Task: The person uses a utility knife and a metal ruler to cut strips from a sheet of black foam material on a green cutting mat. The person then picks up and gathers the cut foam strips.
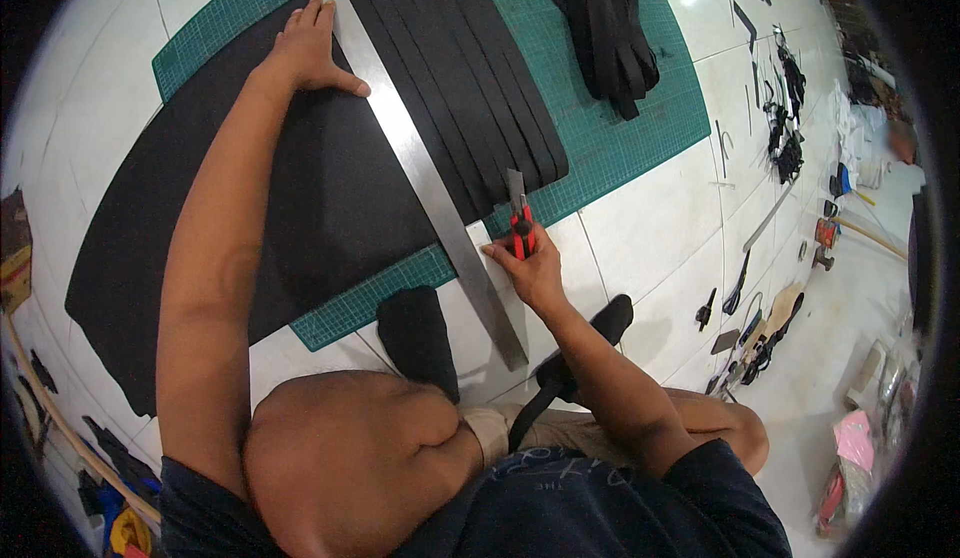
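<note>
A long metal ruler runs slantwise over a black sheet of fabric-like material, its near end jutting past the green cutting mat. My left hand presses on the sheet and ruler with spread fingers, the thumb on the ruler's edge. In my right hand is a red and black snap-off utility knife, its blade pointing away from me. That hand is beside the ruler's near part, its thumb close to the edge. Several cut black strips lie side by side right of the ruler.
A bundle of black strips lies on the mat's far right. My feet in black socks are near the mat's front edge. Various tools and black pieces are scattered over the white tiled floor at right.
</note>
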Tool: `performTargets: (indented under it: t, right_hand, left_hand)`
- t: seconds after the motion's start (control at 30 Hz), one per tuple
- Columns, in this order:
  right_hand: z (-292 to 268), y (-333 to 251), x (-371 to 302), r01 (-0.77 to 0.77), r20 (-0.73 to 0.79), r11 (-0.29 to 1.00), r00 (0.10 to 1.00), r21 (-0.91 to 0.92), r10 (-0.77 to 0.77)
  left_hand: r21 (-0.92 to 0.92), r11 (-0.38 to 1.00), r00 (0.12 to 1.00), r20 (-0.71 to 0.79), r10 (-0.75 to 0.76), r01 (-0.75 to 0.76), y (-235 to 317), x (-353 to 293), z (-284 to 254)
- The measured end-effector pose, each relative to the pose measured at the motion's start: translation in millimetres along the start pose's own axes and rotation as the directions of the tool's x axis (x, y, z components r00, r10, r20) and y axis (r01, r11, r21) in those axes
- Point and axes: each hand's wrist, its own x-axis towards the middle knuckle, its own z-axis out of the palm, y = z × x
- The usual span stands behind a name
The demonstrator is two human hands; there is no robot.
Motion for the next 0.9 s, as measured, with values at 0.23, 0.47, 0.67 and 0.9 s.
performTargets:
  t: [0.23,0.47,0.67,0.9]
  right_hand:
    - [-3,5,4,-0.039,0.047,0.998,0.998,0.052,0.037]
    - [-15,7,3,0.024,0.053,0.998,0.998,0.050,-0.027]
    - [-47,-36,13,0.047,-0.144,0.980,0.987,-0.195,-0.076]
    - [21,-162,130,0.250,0.153,0.932,0.964,-0.263,-0.216]
  left_hand:
    - [-0.025,1.000,1.000,0.012,-0.016,0.017,6,1,1]
    - [0.000,0.999,0.998,0.045,-0.041,0.041,7,4,-5]
    - [0.112,0.987,0.973,0.189,-0.131,0.111,36,-4,-37]
    - [0.136,0.984,0.951,0.269,-0.152,0.118,41,0,-48]
